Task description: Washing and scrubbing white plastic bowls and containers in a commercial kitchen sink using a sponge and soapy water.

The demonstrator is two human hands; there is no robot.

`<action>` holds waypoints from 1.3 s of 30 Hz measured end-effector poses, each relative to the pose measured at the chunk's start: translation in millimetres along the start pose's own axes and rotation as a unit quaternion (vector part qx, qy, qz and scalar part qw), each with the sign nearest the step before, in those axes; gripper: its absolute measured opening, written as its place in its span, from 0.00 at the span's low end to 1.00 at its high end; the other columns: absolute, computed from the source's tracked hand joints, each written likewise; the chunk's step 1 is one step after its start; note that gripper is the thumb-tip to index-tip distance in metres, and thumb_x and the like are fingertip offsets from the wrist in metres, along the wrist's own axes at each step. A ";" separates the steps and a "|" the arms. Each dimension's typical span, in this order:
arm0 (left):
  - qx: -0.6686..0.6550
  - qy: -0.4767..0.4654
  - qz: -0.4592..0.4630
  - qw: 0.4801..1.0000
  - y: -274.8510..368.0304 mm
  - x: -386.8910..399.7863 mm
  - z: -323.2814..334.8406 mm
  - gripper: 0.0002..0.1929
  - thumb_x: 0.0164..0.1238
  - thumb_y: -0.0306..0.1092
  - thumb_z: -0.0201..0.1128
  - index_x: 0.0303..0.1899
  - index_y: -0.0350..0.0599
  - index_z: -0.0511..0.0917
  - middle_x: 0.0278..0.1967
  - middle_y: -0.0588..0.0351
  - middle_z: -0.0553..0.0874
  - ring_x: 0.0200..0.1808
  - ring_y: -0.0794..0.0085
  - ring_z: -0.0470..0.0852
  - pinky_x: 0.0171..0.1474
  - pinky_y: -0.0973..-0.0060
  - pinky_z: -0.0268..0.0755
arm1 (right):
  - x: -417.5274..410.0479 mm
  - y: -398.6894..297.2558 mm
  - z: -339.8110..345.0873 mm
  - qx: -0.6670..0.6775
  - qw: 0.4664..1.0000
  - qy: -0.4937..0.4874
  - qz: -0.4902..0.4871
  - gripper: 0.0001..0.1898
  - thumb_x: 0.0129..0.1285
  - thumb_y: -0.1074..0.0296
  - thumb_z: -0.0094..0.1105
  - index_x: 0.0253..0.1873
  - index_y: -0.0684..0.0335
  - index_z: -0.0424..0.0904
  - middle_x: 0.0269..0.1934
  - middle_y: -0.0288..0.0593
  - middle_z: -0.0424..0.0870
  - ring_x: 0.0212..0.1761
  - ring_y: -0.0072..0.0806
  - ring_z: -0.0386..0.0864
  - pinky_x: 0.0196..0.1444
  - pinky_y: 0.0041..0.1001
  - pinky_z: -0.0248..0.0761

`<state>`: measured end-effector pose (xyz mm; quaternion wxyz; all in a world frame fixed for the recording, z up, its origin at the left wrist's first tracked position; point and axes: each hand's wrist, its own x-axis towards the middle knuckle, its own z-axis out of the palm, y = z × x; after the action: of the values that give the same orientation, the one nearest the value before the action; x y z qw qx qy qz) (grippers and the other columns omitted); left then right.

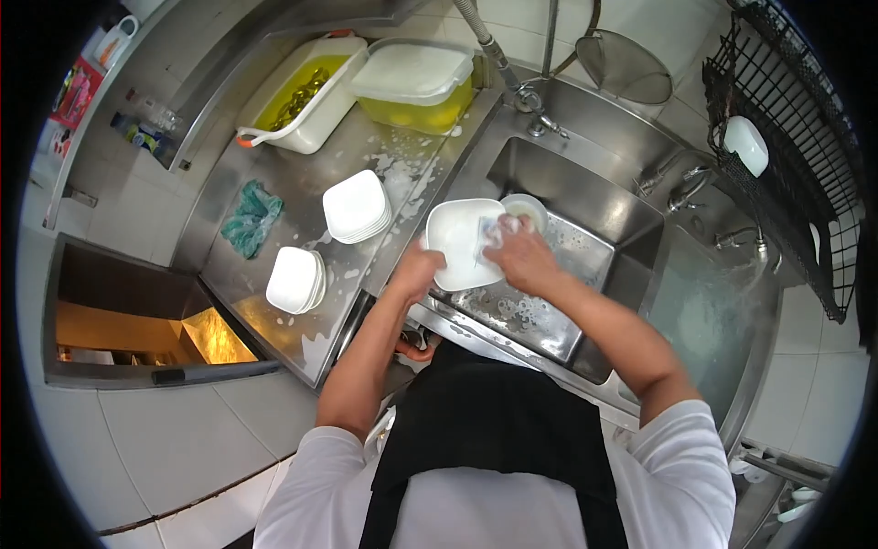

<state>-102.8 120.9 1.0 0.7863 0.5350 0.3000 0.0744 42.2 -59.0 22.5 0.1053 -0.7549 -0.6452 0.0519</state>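
A square white dish [458,240] with rounded corners is held over the left part of the sink. My left hand [417,270] grips its left edge, thumb on the upper face. In my right hand [519,250] is a soapy, pale-blue scrubbing pad [485,237], pressed on the dish's right side; suds cover the fingers. A small round tub [528,209] with cloudy liquid stands just beyond that hand, partly hidden. On the steel counter to the left are two stacks of white dishes, one farther [355,204] and one nearer [296,280].
A green plastic bag [251,218] lies on the counter [288,189]. Behind it stand a white basin [309,96] of yellow liquid and a lidded tub [415,89]. Water runs into the right sink basin [706,329]. A black wire rack [789,151] and a strainer [624,66] hang at the wall.
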 end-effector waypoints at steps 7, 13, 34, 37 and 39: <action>-0.040 -0.011 -0.060 0.997 4.5 0.6 33.2 0.33 0.46 0.16 0.52 0.62 0.33 0.70 0.48 0.44 0.82 0.46 0.53 0.86 0.45 0.52 0.86 | 25.5 -17.6 27.9 0.095 0.971 0.171 0.139 0.19 0.62 0.68 0.55 0.59 0.54 0.81 0.60 0.53 0.78 0.63 0.55 0.72 0.61 0.50 0.67; -0.018 0.039 0.069 0.997 -8.1 18.8 4.7 0.34 0.45 0.15 0.51 0.63 0.32 0.70 0.49 0.44 0.82 0.48 0.53 0.86 0.47 0.55 0.85 | -0.5 -19.0 35.5 0.109 0.981 0.107 0.120 0.19 0.64 0.68 0.54 0.59 0.53 0.81 0.63 0.52 0.76 0.66 0.54 0.69 0.66 0.52 0.63; 0.743 -0.104 0.159 0.642 50.2 19.9 48.2 0.13 0.63 0.33 0.66 0.43 0.32 0.83 0.38 0.31 0.86 0.42 0.41 0.86 0.46 0.58 0.78 | 8.1 28.9 -7.9 0.329 0.930 0.062 0.149 0.25 0.57 0.78 0.57 0.62 0.64 0.78 0.49 0.57 0.87 0.49 0.38 0.86 0.55 0.32 0.75; 0.520 0.053 0.182 0.833 41.1 21.6 48.7 0.16 0.62 0.35 0.66 0.42 0.28 0.82 0.36 0.31 0.86 0.41 0.41 0.87 0.49 0.53 0.78 | 9.2 39.3 -4.7 0.528 0.799 0.144 0.249 0.21 0.60 0.81 0.55 0.59 0.65 0.81 0.46 0.50 0.88 0.47 0.31 0.85 0.53 0.28 0.75; 0.347 0.187 0.179 0.902 -2.8 26.9 41.3 0.14 0.64 0.31 0.66 0.46 0.29 0.83 0.33 0.40 0.89 0.37 0.57 0.90 0.42 0.59 0.80 | 11.3 34.0 2.8 0.531 0.727 0.328 0.288 0.19 0.62 0.81 0.56 0.58 0.67 0.81 0.46 0.45 0.88 0.47 0.29 0.84 0.54 0.28 0.75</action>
<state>-58.9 98.7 -1.8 0.4540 0.7949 0.3471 0.2038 76.2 -52.5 12.7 0.6739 -0.6953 -0.1895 0.1629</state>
